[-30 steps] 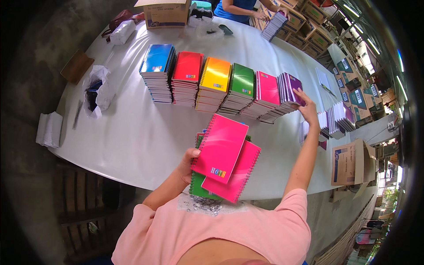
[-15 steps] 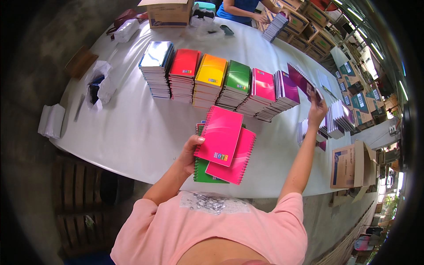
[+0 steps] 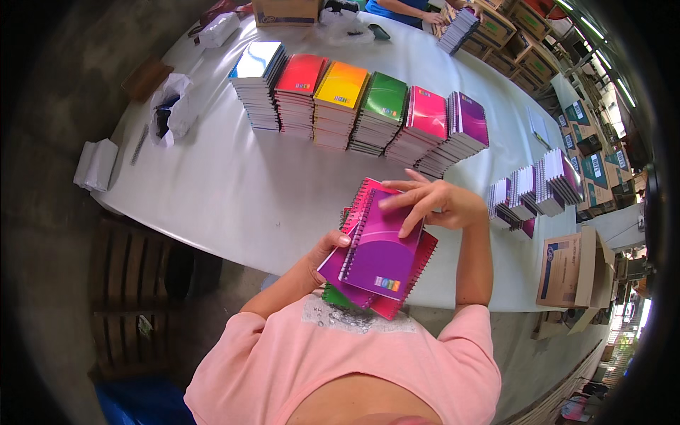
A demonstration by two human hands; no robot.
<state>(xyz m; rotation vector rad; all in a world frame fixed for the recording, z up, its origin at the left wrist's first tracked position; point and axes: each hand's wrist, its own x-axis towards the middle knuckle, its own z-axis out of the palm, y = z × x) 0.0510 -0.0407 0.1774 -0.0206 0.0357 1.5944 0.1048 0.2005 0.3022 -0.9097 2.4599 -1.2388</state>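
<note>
My left hand [image 3: 327,256] grips a fanned bundle of spiral notebooks by its left edge, thumb on top. A purple notebook [image 3: 382,248] lies uppermost, over another purple one, with pink covers and a green notebook [image 3: 338,297] showing beneath. My right hand [image 3: 443,204] is over the bundle's upper right, fingers spread across the top purple cover. Beyond the hands runs a row of notebook stacks: shiny blue [image 3: 256,62], red [image 3: 301,74], yellow [image 3: 342,85], green [image 3: 384,95], pink [image 3: 427,113] and purple [image 3: 471,119].
More notebooks [image 3: 528,191] stand in piles at the table's right, near an open cardboard box [image 3: 563,273]. A white plastic bag [image 3: 180,106] and a white packet [image 3: 95,164] lie left. Across the table, a co-worker's hands [image 3: 433,18] handle a notebook stack [image 3: 458,32].
My right hand has come from beside the purple stack back to the bundle, bringing purple notebooks onto the pink ones. My left hand keeps its grip. The view has shifted slightly.
</note>
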